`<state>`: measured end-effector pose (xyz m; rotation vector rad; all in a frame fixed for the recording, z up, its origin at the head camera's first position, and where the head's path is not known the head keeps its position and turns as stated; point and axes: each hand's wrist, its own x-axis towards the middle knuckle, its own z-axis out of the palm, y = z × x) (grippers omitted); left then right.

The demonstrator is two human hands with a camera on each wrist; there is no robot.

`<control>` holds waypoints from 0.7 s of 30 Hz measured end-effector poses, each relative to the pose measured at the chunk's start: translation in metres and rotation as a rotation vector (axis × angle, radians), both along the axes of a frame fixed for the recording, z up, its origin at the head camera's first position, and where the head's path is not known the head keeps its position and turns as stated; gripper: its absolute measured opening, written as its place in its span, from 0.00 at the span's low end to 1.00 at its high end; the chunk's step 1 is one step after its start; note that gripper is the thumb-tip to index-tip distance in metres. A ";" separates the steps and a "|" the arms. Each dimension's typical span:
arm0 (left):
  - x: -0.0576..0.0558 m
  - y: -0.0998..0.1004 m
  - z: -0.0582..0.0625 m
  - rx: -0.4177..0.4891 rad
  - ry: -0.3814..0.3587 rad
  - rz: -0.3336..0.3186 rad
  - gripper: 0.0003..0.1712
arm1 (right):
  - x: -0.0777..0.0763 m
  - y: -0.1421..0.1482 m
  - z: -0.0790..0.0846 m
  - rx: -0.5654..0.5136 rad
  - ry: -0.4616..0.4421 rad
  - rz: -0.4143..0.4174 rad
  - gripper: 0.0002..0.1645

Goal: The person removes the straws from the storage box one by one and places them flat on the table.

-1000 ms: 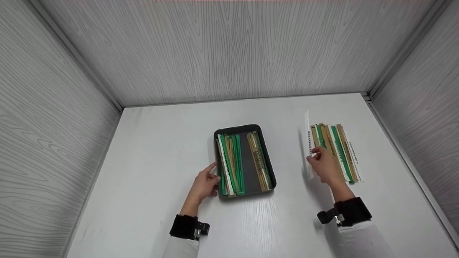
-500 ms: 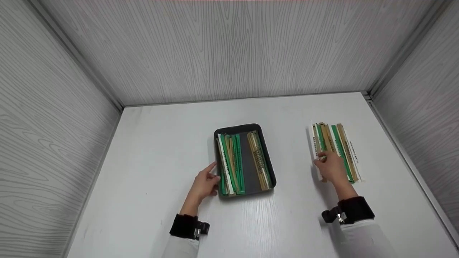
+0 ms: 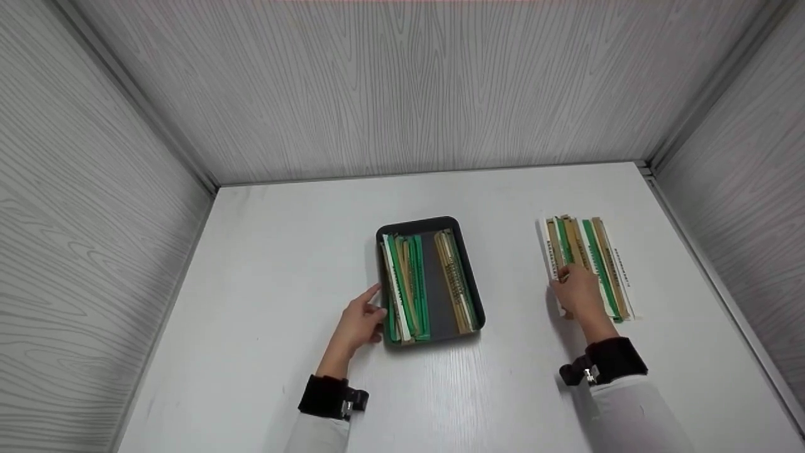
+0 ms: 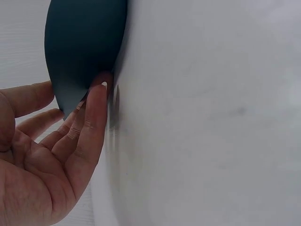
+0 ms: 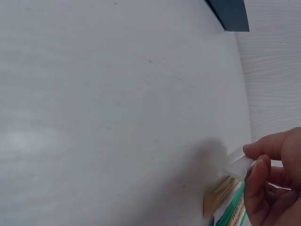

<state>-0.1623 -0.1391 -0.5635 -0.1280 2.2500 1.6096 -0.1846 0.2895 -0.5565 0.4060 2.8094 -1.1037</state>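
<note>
My left hand (image 3: 358, 324) holds the left wall of a dark tray (image 3: 441, 302); in the left wrist view the thumb and fingers sit on either side of its corner (image 4: 87, 47). Inside the tray lie green, brown and white wrapped straws (image 3: 409, 289) on the left and a mostly brown bunch (image 3: 454, 280) on the right. With thumb and index finger, my right hand (image 3: 580, 292) pinches a white, partly see-through wrapped straw (image 3: 549, 248). That one stands at the left edge of a row of similar printed straws (image 3: 588, 242) on the table.
A white table (image 3: 283, 251) carries everything, with wood-grain panels (image 3: 402, 88) rising at the back and both sides. One clear straw (image 3: 621, 267) with black print lies at the row's right end. Black camera bands (image 3: 324, 396) circle both wrists.
The white straw in my right hand has moved right and down to the left edge of the row. My left hand and the tray have stayed in place.
</note>
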 end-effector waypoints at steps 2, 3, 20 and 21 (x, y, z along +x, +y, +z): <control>0.000 0.000 0.000 0.002 -0.001 0.000 0.35 | 0.000 0.000 0.000 -0.008 -0.008 0.002 0.14; 0.000 0.000 0.000 0.002 -0.001 -0.001 0.35 | 0.000 0.000 0.000 -0.012 -0.015 -0.001 0.14; -0.001 -0.001 -0.001 -0.009 0.000 -0.004 0.35 | 0.001 -0.003 0.002 0.036 0.021 0.008 0.15; -0.001 -0.001 -0.001 -0.008 0.001 -0.004 0.35 | 0.001 -0.005 0.005 0.049 0.025 0.017 0.15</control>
